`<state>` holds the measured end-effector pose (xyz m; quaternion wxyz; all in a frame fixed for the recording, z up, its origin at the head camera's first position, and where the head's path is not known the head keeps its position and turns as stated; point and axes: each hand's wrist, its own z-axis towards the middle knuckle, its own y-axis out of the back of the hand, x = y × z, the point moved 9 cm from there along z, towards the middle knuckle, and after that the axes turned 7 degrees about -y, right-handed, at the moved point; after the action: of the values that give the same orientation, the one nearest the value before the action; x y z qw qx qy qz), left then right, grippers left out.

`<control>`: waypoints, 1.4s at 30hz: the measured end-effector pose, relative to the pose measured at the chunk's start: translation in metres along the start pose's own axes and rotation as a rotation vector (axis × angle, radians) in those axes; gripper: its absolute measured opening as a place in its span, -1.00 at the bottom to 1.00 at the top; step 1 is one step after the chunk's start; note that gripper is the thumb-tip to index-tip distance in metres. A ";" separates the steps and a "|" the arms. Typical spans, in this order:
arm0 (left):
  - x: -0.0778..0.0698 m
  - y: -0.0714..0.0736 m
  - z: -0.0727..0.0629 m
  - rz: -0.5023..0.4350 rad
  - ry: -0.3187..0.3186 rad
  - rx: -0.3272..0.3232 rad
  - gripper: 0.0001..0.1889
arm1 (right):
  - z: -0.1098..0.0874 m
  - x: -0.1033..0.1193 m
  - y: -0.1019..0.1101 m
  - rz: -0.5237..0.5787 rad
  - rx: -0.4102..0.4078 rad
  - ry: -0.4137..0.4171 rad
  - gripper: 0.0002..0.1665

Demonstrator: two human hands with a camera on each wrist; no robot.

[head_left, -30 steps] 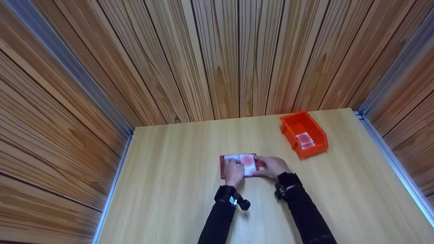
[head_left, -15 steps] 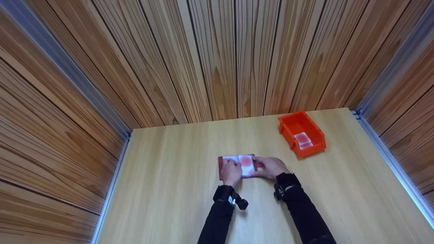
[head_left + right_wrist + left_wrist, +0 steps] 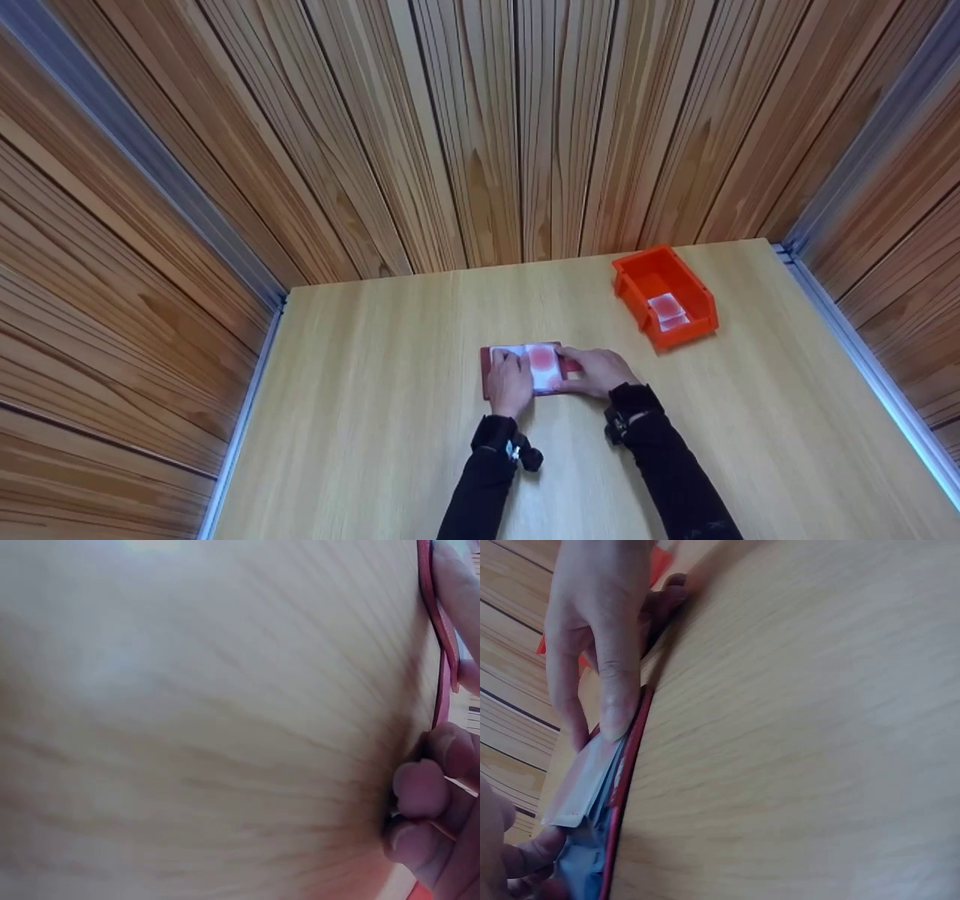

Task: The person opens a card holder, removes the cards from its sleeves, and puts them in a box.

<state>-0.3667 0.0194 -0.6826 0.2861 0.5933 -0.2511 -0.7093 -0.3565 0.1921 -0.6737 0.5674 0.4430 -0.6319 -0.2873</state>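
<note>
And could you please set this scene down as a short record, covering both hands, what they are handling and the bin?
Left hand: fingers bent over the left part of the red case; exact grip unclear
Right hand: thumb and fingers grip the right end of the white square, which bears a red circle
Red case: flat on the table, under the white square
Orange bin: beyond the hands, to the right
Bin contents: similar white-and-red squares
</note>
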 end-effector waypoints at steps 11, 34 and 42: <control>-0.013 0.011 -0.003 0.139 -0.107 -0.030 -0.74 | -0.001 0.008 0.000 -0.039 0.030 0.031 -0.04; 0.004 0.031 -0.005 -0.116 -0.039 0.020 -0.80 | 0.001 0.005 -0.005 -0.030 0.035 0.014 -0.04; 0.023 0.045 -0.003 -0.186 0.035 0.032 -0.83 | 0.000 0.001 -0.003 -0.024 0.036 0.007 -0.02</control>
<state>-0.3614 -0.0290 -0.6677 0.2137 0.6308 -0.2012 -0.7182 -0.3557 0.1902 -0.6756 0.5580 0.4616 -0.6298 -0.2810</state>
